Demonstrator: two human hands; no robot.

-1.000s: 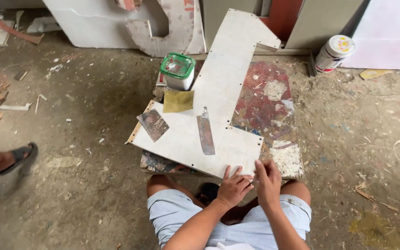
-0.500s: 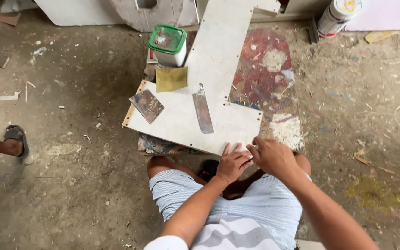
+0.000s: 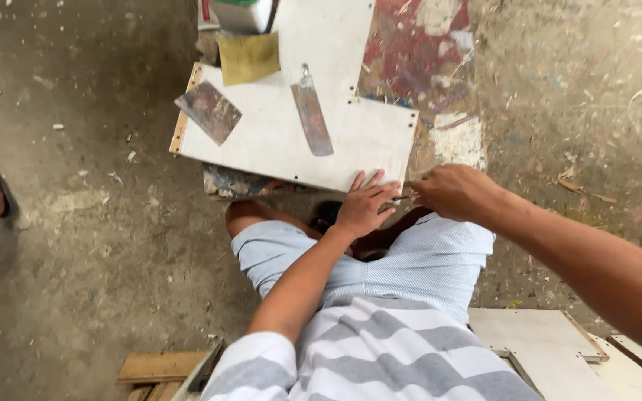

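Pressing spread fingers on the white L-shaped board (image 3: 284, 141), the left hand (image 3: 364, 208) lies flat. The right hand (image 3: 455, 191) pinches a thin dark tool (image 3: 403, 198). A square yellow sandpaper sheet (image 3: 249, 57) lies just below the white green-lidded container (image 3: 241, 11).

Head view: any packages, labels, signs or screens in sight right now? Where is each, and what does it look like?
Can: top edge, on the far end of the white board; squarish, white body, green top, mostly cut off by the frame.
No label, sign or screen shows.
Not packages: yellow sandpaper sheet just below the can; two flat scrapers lying on the board.
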